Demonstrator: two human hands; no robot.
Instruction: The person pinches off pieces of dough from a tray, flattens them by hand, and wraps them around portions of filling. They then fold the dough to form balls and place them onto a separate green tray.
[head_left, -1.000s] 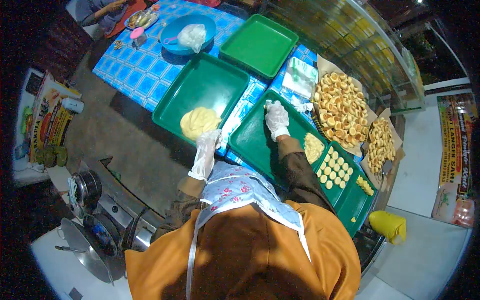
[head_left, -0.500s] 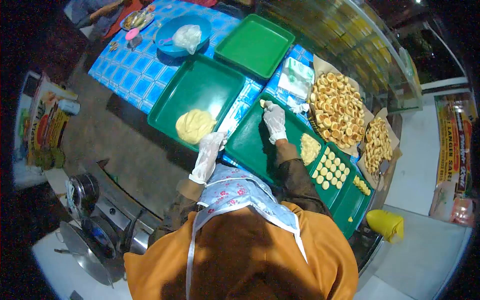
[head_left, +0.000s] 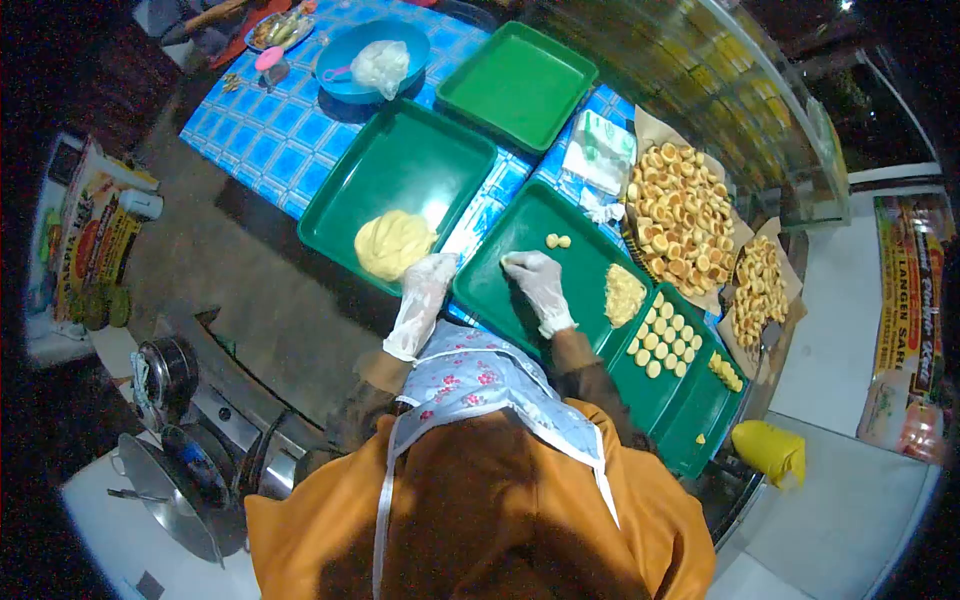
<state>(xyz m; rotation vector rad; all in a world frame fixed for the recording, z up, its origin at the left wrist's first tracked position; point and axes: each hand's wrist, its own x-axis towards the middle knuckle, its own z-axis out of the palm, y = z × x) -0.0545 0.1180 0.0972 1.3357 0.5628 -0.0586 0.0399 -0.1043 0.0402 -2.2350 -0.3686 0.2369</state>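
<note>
My left hand (head_left: 428, 283), in a clear plastic glove, is closed at the near edge of the left green tray (head_left: 345, 225). Right beside it lies a big soft lump of pale yellow dough (head_left: 392, 245); what the fingers hold is hidden. Over the middle green tray (head_left: 490, 285), my gloved right hand (head_left: 540, 287) has its fingers pinched together, with a small pale bit of dough (head_left: 507, 263) at the tips. Two small dough pieces (head_left: 558, 241) rest on the tray just beyond it. A rough, crumbly-looking dough heap (head_left: 624, 296) sits to its right.
Round dough pieces (head_left: 664, 338) stand in rows on another green tray (head_left: 652, 392). Baked rounds (head_left: 680, 215) fill a paper-lined tray at the right. A green tray (head_left: 517, 85), a blue basin (head_left: 330, 75) and a tissue pack (head_left: 600, 150) are farther back. Pans (head_left: 170, 495) stand at left.
My right hand has drawn back toward me, and two small dough pieces now show on the tray beyond it. My left hand has shifted slightly toward the dough lump.
</note>
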